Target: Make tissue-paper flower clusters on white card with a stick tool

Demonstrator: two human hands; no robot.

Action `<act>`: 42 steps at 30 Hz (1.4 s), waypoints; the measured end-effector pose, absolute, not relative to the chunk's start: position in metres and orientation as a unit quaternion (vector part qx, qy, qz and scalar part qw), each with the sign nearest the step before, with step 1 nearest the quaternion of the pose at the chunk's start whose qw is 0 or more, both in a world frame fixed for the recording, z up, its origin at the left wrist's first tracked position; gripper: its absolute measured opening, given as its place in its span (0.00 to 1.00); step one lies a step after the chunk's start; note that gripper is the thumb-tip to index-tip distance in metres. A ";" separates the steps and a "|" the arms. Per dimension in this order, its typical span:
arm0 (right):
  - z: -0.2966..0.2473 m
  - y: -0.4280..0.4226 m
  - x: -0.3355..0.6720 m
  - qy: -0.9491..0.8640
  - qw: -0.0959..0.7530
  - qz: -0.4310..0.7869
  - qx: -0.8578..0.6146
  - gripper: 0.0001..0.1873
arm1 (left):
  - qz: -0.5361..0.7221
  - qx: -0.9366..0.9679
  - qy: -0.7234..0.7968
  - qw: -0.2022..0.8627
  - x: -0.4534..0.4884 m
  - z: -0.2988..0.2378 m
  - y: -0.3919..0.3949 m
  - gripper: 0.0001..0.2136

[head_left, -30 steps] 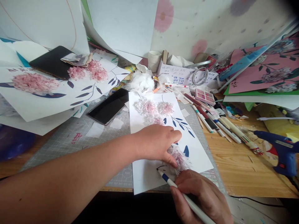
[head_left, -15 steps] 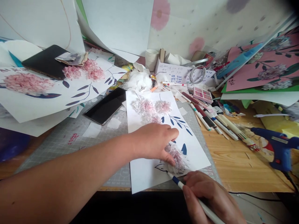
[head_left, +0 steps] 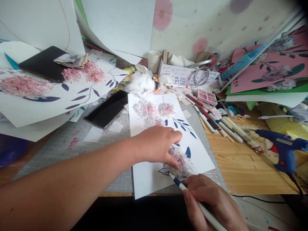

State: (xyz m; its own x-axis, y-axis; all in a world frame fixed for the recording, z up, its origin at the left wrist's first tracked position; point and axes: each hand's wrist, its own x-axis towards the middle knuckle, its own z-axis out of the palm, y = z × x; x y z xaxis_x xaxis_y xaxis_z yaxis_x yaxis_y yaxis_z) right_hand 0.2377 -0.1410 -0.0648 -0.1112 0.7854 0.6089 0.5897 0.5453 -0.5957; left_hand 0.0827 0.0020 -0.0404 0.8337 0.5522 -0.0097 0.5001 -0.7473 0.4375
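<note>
A white sheet of paper (head_left: 146, 186) bears raised pink-and-white shredded flowers and dark blue painted leaves. My left hand (head_left: 158, 144) rests across it, thumb and forefinger apart, with the thumb pressing the edge of the lowest flower (head_left: 181, 162); its other fingers are mostly hidden. In my right hand (head_left: 211, 199) is a white marker pen (head_left: 204, 210) with a blue band, gripped between thumb and fingers. Its tip meets the paper at a small leaf outline (head_left: 163, 172) in dark ink, just left of that flower.
Under the sheet lies a grey cutting mat (head_left: 113, 173). A black phone (head_left: 107, 109) is left of the sheet, near a second flower picture (head_left: 48, 109). Several pens (head_left: 216, 123) and a blue glue gun (head_left: 286, 147) lie right. Paper cups (head_left: 154, 61) and scraps crowd the back.
The pen tip has shifted slightly up and left along the leaf outline, where a little more ink shows inside. My left hand keeps its place on the flower. The whole view has shifted slightly.
</note>
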 end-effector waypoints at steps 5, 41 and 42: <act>-0.068 -0.141 0.236 -0.737 0.459 0.080 -0.490 0.09 | 0.058 0.931 0.284 0.221 0.083 -0.040 0.002 0.24; -0.065 -0.136 0.226 -0.759 0.465 0.082 -0.449 0.10 | 0.062 0.932 0.277 0.226 0.083 -0.041 0.003 0.22; -0.064 -0.135 0.225 -0.767 0.460 0.085 -0.439 0.10 | 0.062 0.932 0.278 0.227 0.083 -0.041 0.003 0.22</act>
